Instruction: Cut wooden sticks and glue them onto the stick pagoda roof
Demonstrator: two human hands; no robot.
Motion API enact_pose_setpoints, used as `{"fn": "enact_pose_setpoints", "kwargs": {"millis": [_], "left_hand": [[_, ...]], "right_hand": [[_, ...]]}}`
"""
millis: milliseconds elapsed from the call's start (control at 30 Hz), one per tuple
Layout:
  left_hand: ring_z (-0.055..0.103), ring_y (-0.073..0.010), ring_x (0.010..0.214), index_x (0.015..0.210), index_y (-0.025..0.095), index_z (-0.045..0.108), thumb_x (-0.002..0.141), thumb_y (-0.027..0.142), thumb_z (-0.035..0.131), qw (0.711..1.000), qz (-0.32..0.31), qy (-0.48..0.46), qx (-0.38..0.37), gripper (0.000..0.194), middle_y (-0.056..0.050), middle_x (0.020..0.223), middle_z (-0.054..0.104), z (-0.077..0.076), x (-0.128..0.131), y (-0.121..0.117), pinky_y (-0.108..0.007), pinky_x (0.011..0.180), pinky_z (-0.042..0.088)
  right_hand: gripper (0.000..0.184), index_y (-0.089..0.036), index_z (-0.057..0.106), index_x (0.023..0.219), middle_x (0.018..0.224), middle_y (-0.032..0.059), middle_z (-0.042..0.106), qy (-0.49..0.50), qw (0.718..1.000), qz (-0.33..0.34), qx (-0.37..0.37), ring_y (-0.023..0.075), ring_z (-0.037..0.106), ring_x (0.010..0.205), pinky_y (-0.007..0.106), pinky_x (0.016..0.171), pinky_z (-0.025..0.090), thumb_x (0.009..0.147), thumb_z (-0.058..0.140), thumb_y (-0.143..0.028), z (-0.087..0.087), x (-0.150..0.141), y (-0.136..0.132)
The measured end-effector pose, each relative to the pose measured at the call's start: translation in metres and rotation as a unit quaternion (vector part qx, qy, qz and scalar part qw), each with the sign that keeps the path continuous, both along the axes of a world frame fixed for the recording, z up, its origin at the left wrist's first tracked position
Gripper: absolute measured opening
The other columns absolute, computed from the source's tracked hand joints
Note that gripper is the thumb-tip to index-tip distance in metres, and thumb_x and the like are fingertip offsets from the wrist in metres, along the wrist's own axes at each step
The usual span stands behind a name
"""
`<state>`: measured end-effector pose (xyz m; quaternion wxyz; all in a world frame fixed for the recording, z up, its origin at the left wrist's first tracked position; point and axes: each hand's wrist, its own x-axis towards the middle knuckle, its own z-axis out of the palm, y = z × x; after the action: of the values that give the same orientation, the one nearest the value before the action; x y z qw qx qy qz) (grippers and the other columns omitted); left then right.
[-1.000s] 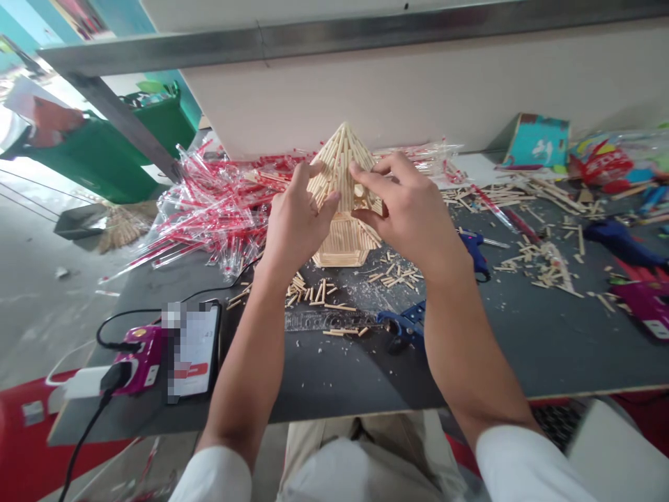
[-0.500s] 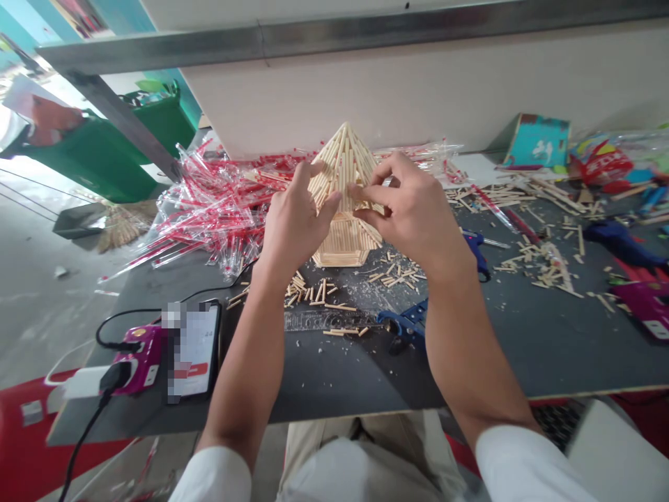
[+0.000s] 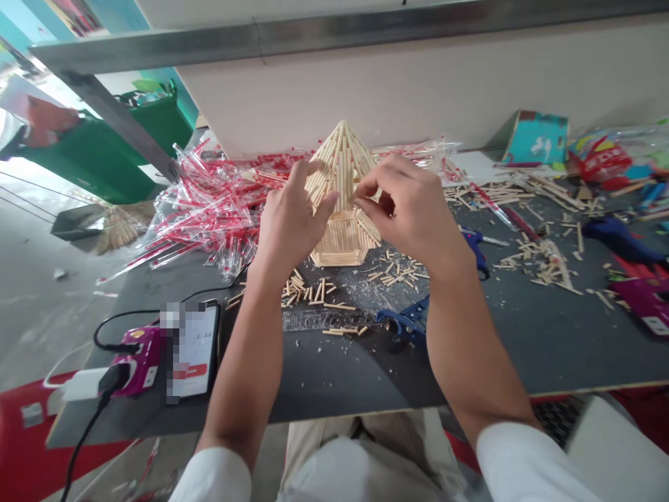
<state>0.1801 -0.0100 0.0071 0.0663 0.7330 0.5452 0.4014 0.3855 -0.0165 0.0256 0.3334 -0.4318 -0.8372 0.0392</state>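
Observation:
A small house model [image 3: 341,240] built of thin wooden sticks stands on the dark table, with a steep pointed roof and a flat base. My left hand [image 3: 293,216] is at the roof's left side, thumb against the front and fingers around the left slope, gripping it. At the roof's lower right front, my right hand [image 3: 410,209] has thumb and index finger pinched together. Whatever lies between those fingertips is too small to make out. Short stick pieces [image 3: 313,291] and a clear ruler [image 3: 313,321] lie before the model.
Blue cutting pliers [image 3: 405,324] and a blue glue gun [image 3: 474,247] lie right of the ruler. Red-and-clear plastic wrappers [image 3: 214,209] are heaped at left. A phone [image 3: 196,348] and purple power socket [image 3: 139,359] sit front left; stick scraps [image 3: 538,261] spread at right.
My right hand's fingers have drawn slightly back from the roof front and closed into a tighter pinch. My left hand keeps its place at the roof, and the model stands as before.

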Motion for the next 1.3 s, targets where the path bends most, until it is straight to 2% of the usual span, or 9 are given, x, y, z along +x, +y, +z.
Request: {"fn": "enact_pose_setpoints", "kwargs": {"millis": [100,200,567,767,833,967,1067,1167,1300], "left_hand": [[0.054,-0.0167,0.053,0.130,0.022,0.059,0.089,0.032,0.070,1.000,-0.002,-0.006,-0.005,0.044,0.007,0.052,0.043,0.001,0.000,0.000,-0.030,0.061,0.039],[0.055,-0.0172,0.055,0.132,0.022,0.058,0.090,0.032,0.070,1.000,-0.002,-0.005,-0.011,0.045,0.006,0.053,0.044,0.002,0.001,-0.001,-0.031,0.061,0.039],[0.048,-0.0153,0.050,0.130,0.022,0.060,0.088,0.030,0.068,1.000,0.003,-0.001,0.001,0.043,0.007,0.052,0.041,0.002,0.000,0.000,-0.031,0.060,0.039],[0.043,-0.0135,0.048,0.132,0.021,0.061,0.089,0.031,0.067,1.000,-0.004,0.011,0.002,0.044,0.007,0.051,0.042,0.003,-0.003,-0.001,-0.031,0.060,0.038],[0.042,-0.0134,0.048,0.132,0.022,0.061,0.090,0.032,0.066,1.000,-0.005,0.017,0.006,0.044,0.007,0.051,0.042,0.003,-0.004,-0.001,-0.030,0.058,0.036],[0.043,-0.0141,0.048,0.133,0.022,0.060,0.091,0.032,0.065,1.000,-0.005,0.025,0.009,0.044,0.006,0.052,0.043,0.003,-0.005,-0.001,-0.031,0.056,0.036],[0.045,-0.0149,0.048,0.132,0.022,0.061,0.090,0.031,0.065,1.000,-0.005,0.024,0.010,0.042,0.006,0.053,0.045,0.003,-0.005,-0.001,-0.032,0.057,0.038],[0.043,-0.0147,0.048,0.132,0.024,0.061,0.091,0.031,0.065,1.000,-0.007,0.023,0.010,0.042,0.007,0.052,0.042,0.003,-0.006,-0.001,-0.031,0.057,0.036],[0.040,-0.0145,0.048,0.133,0.025,0.062,0.090,0.033,0.066,1.000,-0.009,0.017,0.011,0.043,0.007,0.053,0.041,0.002,-0.007,-0.002,-0.032,0.058,0.035]], "right_hand": [[0.048,-0.023,0.057,0.144,0.117,0.0105,0.065,-0.032,0.999,-0.019,-0.003,0.0230,0.064,0.095,0.040,0.086,0.052,0.097,0.061,-0.032,0.000,-0.001,-0.001],[0.056,-0.023,0.053,0.151,0.115,0.0104,0.066,-0.075,0.997,-0.028,0.007,0.0259,0.064,0.099,0.042,0.088,0.051,0.097,0.062,-0.034,0.000,-0.002,0.001],[0.026,-0.019,0.079,0.114,0.098,0.0080,0.072,-0.098,0.995,0.027,-0.016,0.0194,0.064,0.084,0.035,0.078,0.044,0.098,0.061,-0.028,0.004,0.005,-0.002],[0.017,-0.016,0.077,0.091,0.089,0.0065,0.069,-0.086,0.995,0.045,-0.032,0.0171,0.060,0.076,0.034,0.073,0.042,0.095,0.065,-0.028,0.007,0.004,-0.004],[0.015,-0.017,0.074,0.099,0.094,0.0073,0.069,-0.054,0.998,0.018,-0.029,0.0182,0.061,0.080,0.034,0.074,0.043,0.093,0.068,-0.028,0.007,0.002,-0.004],[0.056,-0.020,0.056,0.146,0.106,0.0091,0.069,-0.055,0.998,-0.028,-0.031,0.0234,0.063,0.091,0.037,0.080,0.047,0.093,0.068,-0.029,0.007,-0.002,-0.005],[0.068,-0.023,0.041,0.159,0.107,0.0090,0.071,-0.110,0.992,-0.033,-0.044,0.0257,0.065,0.096,0.039,0.083,0.047,0.096,0.063,-0.027,0.009,0.000,-0.007],[0.055,-0.026,0.054,0.150,0.097,0.0072,0.072,-0.158,0.985,-0.033,-0.061,0.0253,0.067,0.092,0.037,0.079,0.046,0.097,0.064,-0.029,0.012,0.005,-0.012],[0.023,-0.021,0.078,0.110,0.093,0.0073,0.071,-0.170,0.982,0.004,-0.082,0.0222,0.067,0.085,0.037,0.078,0.046,0.097,0.064,-0.034,0.017,0.007,-0.018]]}}
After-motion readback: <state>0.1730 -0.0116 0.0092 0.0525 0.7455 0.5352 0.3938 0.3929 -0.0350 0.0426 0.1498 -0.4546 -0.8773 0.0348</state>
